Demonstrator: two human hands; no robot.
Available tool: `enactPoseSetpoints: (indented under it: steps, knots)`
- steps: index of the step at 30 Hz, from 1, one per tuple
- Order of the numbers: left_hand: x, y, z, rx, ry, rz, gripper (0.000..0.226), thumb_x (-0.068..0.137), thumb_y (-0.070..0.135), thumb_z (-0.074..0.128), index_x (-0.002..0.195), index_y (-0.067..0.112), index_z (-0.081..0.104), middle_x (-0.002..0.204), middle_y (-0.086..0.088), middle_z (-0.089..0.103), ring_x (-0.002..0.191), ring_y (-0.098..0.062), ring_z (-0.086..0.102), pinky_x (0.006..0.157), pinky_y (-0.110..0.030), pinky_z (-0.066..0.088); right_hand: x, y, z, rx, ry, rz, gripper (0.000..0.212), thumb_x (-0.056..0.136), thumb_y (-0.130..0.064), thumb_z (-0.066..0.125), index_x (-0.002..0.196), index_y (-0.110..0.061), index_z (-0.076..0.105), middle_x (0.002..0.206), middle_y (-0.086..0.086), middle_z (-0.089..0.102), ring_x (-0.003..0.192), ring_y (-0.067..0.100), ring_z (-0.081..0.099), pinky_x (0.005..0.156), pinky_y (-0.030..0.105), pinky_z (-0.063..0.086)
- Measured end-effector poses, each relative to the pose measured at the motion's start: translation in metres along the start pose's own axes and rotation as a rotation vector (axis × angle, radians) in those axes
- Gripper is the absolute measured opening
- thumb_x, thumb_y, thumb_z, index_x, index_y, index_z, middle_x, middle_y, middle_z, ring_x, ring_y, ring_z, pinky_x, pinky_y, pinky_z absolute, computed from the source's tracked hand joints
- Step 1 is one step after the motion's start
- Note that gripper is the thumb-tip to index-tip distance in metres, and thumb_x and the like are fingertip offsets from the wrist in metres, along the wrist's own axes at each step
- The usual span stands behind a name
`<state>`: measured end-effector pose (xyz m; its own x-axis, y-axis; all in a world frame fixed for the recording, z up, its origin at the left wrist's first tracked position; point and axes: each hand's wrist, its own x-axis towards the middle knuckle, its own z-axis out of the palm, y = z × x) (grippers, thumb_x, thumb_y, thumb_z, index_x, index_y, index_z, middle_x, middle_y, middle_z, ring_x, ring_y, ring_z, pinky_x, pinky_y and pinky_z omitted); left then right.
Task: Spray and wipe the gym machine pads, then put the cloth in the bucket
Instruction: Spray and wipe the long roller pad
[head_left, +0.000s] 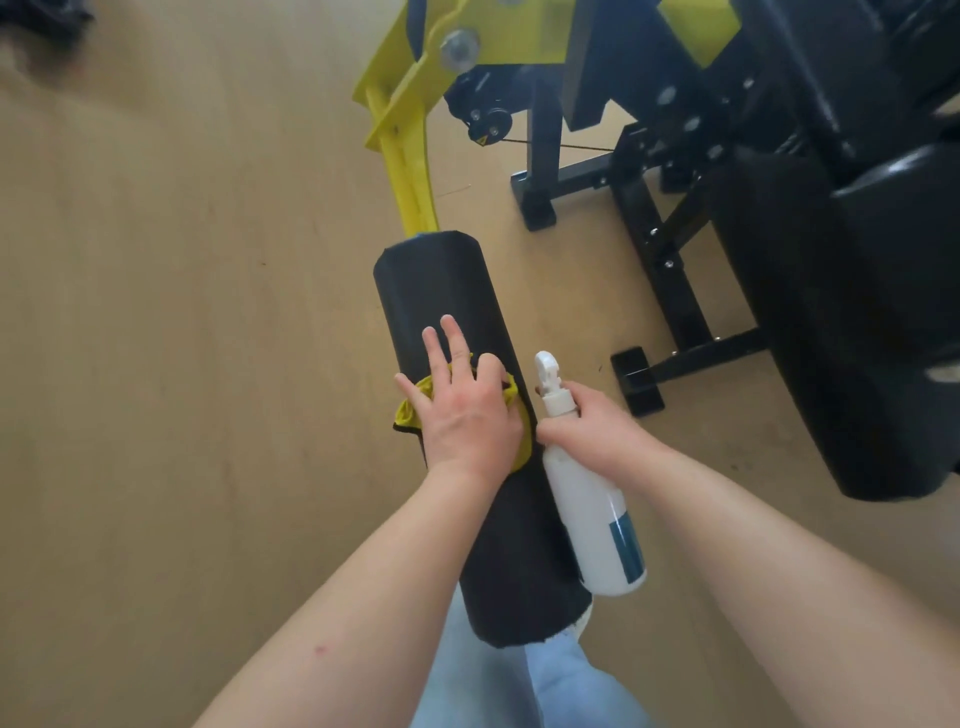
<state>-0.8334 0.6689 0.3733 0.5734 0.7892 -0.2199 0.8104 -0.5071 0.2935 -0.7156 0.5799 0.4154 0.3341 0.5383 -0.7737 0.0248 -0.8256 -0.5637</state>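
A long black roller pad (441, 291) runs from the yellow machine arm (408, 171) toward me. My left hand (462, 410) lies flat on the pad with fingers spread, pressing a yellow cloth (410, 408) against it. The cloth shows at the hand's left and right edges. My right hand (597, 431) grips the neck of a white spray bottle (592, 509) just right of the pad, nozzle pointing away from me. No bucket is in view.
The black machine frame (670, 270) stands on the wooden floor to the right, with a large black seat pad (841, 322) beyond it. My legs in light jeans (524, 686) are under the roller's near end. Bare floor spreads to the left.
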Motion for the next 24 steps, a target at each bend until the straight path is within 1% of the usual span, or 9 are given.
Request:
enactPoseSetpoints:
  steps: [5,8,9,11,13,15,18,20,24]
  knots:
    - [0.069,-0.012,-0.023,-0.076,0.01,-0.015,0.005,0.098,0.022,0.055,0.102,0.02,0.052,0.172,-0.013,0.005,0.157,-0.04,-0.004,0.12,-0.072,0.009,0.03,-0.025,-0.008,-0.03,-0.027,-0.018,0.032,0.091,-0.021,0.068,0.117,-0.034,0.055,0.091,-0.004,0.061,0.079,0.012,0.058,0.063,0.027,0.042]
    - [0.118,-0.021,-0.035,-0.08,0.063,-0.031,0.006,0.099,0.022,0.055,0.103,0.019,0.052,0.169,-0.014,0.019,0.156,-0.043,0.008,0.119,-0.071,0.012,0.043,-0.03,-0.01,-0.062,-0.065,-0.018,0.027,0.091,-0.021,0.066,0.113,-0.033,0.058,0.09,-0.005,0.06,0.077,0.012,0.055,0.064,0.027,0.039]
    - [0.132,-0.023,-0.038,-0.086,0.093,-0.026,0.007,0.099,0.023,0.054,0.104,0.018,0.053,0.164,-0.015,0.033,0.153,-0.043,0.02,0.118,-0.07,0.016,0.045,-0.03,-0.011,-0.062,-0.071,-0.014,0.024,0.091,-0.021,0.066,0.111,-0.032,0.059,0.09,-0.004,0.059,0.077,0.013,0.054,0.065,0.028,0.04]
    - [0.154,-0.024,-0.046,-0.101,0.131,-0.017,0.013,0.099,0.026,0.053,0.108,0.017,0.055,0.129,-0.012,0.059,0.128,-0.04,0.049,0.111,-0.058,0.034,0.048,-0.029,-0.012,-0.055,-0.078,-0.008,0.022,0.09,-0.021,0.067,0.109,-0.029,0.061,0.09,-0.002,0.059,0.078,0.015,0.054,0.067,0.029,0.041]
    - [0.171,-0.023,-0.057,-0.131,0.148,-0.058,0.018,0.1,0.032,0.05,0.11,0.018,0.054,0.103,-0.005,0.058,0.103,-0.036,0.057,0.091,-0.043,0.042,0.048,-0.029,-0.013,-0.041,-0.077,-0.007,0.019,0.089,-0.02,0.067,0.106,-0.027,0.063,0.089,-0.002,0.06,0.078,0.015,0.055,0.068,0.03,0.042]
    - [0.183,-0.022,-0.067,-0.213,0.165,-0.176,0.025,0.101,0.044,0.048,0.11,0.021,0.054,0.098,-0.004,0.062,0.096,-0.036,0.061,0.084,-0.041,0.048,0.046,-0.028,-0.014,-0.02,-0.075,-0.005,0.016,0.088,-0.019,0.067,0.103,-0.026,0.064,0.087,-0.003,0.062,0.077,0.015,0.057,0.068,0.03,0.043]
    - [0.177,-0.021,-0.066,-0.351,0.24,-0.298,0.039,0.098,0.06,0.046,0.114,0.026,0.057,0.106,-0.001,0.061,0.106,-0.032,0.06,0.084,-0.039,0.048,0.042,-0.025,-0.014,-0.017,-0.06,-0.014,0.012,0.088,-0.022,0.068,0.099,-0.022,0.064,0.086,0.0,0.062,0.077,0.017,0.058,0.07,0.033,0.045]
    - [0.159,-0.025,-0.057,-0.369,0.239,-0.353,0.047,0.093,0.066,0.05,0.125,0.032,0.056,0.133,-0.003,0.052,0.127,-0.03,0.048,0.097,-0.044,0.044,0.038,-0.023,-0.012,-0.037,-0.058,-0.02,0.01,0.089,-0.023,0.068,0.098,-0.025,0.063,0.088,0.001,0.062,0.078,0.017,0.059,0.07,0.033,0.045]
    - [0.107,-0.035,-0.043,-0.522,0.1,-0.416,0.077,0.087,0.074,0.056,0.155,0.048,0.03,0.163,-0.008,0.028,0.146,-0.034,0.035,0.115,-0.049,0.037,0.021,-0.014,-0.006,-0.08,-0.077,-0.019,0.013,0.089,-0.026,0.068,0.101,-0.024,0.063,0.093,0.006,0.064,0.082,0.02,0.061,0.072,0.035,0.047]
